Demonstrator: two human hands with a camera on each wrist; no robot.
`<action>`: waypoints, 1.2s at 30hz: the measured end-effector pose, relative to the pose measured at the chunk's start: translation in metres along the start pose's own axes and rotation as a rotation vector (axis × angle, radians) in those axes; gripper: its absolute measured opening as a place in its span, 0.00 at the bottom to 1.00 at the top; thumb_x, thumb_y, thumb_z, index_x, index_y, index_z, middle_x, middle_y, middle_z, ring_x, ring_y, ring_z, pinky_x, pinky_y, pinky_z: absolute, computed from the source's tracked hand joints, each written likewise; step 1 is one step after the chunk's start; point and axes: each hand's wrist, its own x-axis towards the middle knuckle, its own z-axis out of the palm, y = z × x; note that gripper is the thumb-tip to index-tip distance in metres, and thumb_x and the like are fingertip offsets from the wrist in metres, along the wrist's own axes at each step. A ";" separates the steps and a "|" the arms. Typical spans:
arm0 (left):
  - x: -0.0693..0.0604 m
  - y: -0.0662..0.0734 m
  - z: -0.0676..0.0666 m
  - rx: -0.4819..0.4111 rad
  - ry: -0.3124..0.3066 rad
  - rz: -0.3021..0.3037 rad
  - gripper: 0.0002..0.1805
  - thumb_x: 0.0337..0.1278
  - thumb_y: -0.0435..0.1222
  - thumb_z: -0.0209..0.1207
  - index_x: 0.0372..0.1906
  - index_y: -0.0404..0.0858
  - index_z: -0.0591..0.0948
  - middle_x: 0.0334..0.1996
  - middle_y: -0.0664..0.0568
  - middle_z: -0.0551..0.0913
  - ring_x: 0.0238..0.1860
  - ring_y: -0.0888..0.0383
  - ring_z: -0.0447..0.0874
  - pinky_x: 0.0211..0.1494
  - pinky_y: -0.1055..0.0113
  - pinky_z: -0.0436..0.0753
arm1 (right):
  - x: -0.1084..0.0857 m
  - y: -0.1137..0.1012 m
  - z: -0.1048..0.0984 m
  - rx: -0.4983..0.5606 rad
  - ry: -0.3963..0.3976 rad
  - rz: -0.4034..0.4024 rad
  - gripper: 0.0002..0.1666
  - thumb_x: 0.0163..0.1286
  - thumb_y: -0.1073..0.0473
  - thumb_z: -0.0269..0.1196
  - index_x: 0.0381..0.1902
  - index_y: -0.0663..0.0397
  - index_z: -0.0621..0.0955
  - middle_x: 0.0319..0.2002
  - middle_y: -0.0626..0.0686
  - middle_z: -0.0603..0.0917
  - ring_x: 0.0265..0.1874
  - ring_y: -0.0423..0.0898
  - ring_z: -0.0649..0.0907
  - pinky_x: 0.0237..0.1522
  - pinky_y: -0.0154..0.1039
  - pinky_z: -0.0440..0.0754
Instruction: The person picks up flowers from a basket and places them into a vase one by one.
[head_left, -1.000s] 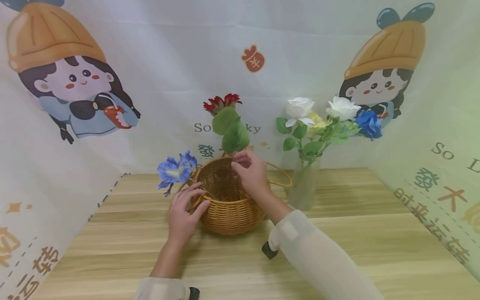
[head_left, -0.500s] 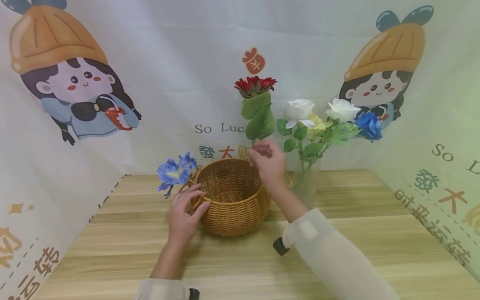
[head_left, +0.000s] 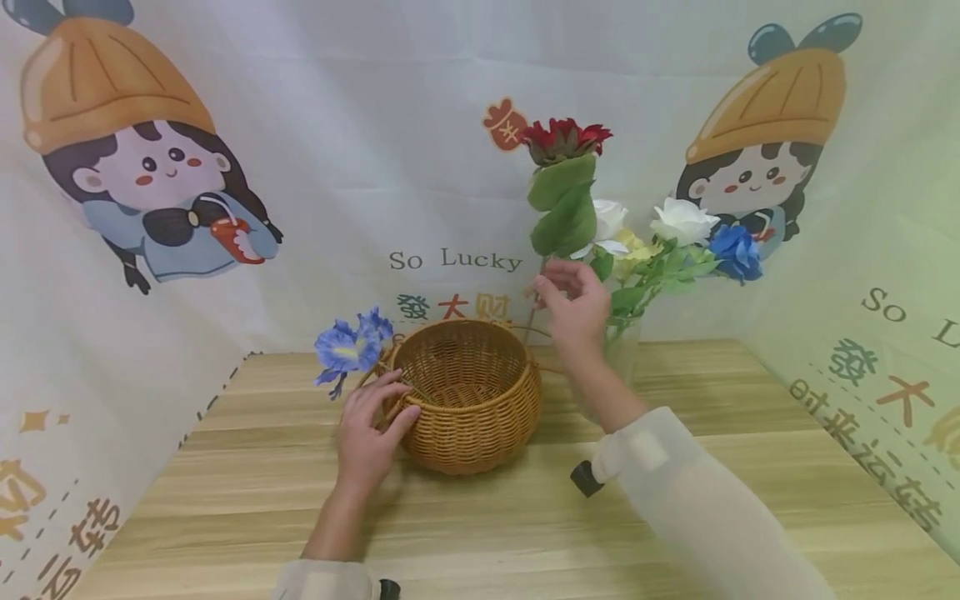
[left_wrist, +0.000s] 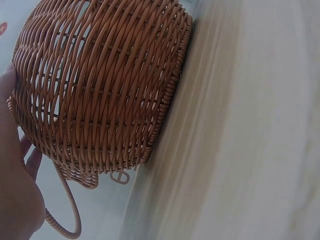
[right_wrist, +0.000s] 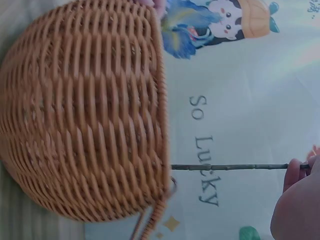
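In the head view my left hand (head_left: 369,429) grips the near left rim of a round wicker basket (head_left: 468,437), thumb on the outside; the left wrist view shows the hand (left_wrist: 17,180) against the basket wall (left_wrist: 105,85). A blue iris (head_left: 348,346) leans out over the left rim. Up and right of the basket, my right hand (head_left: 579,310) pinches the stem of a red flower (head_left: 566,140) with green leaves, held upright. In the right wrist view that stem (right_wrist: 230,167) runs to the basket rim; its lower end is hidden.
A clear vase (head_left: 626,354) of white, yellow and blue roses (head_left: 684,221) stands right of the basket, partly covered by my right hand and forearm. A printed cloth (head_left: 337,125) hangs behind and beside the wooden table (head_left: 225,467).
My right hand has moved up and to the right with the red flower, from over the basket to in front of the vase. My left hand has stayed on the rim.
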 end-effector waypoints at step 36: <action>0.000 0.000 0.000 -0.019 -0.005 -0.015 0.14 0.51 0.36 0.70 0.44 0.43 0.84 0.59 0.53 0.80 0.58 0.51 0.72 0.61 0.51 0.66 | 0.043 -0.018 -0.067 -0.163 0.182 -0.183 0.09 0.63 0.72 0.65 0.40 0.68 0.78 0.33 0.48 0.82 0.32 0.42 0.82 0.33 0.33 0.82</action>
